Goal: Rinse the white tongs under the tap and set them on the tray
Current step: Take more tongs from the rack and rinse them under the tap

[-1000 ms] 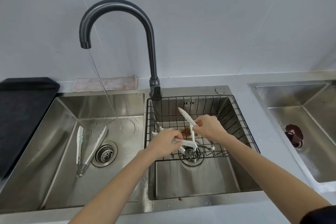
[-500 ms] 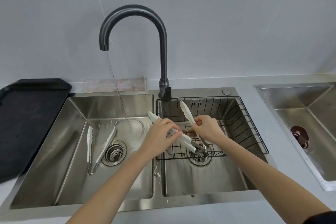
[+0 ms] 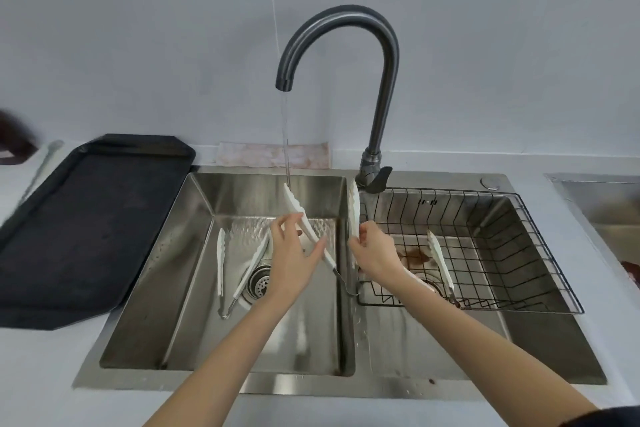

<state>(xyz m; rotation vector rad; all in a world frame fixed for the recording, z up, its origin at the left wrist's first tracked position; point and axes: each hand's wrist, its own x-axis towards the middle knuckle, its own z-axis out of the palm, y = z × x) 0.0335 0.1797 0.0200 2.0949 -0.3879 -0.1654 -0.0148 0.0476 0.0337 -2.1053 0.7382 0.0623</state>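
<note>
A pale folded cloth (image 3: 273, 155) lies against the wall at the far edge of the counter (image 3: 45, 374), behind the left basin. A black wire rack (image 3: 491, 253) sits in the right basin, with a brown stain (image 3: 414, 256) on the steel under it. Far right is the corner of a second sink (image 3: 602, 199). At the far left, a dark blurred object (image 3: 14, 142) stands beside a thin metal rod (image 3: 40, 170).

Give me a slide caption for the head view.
Both hands spread white tongs under the running tap.
</note>
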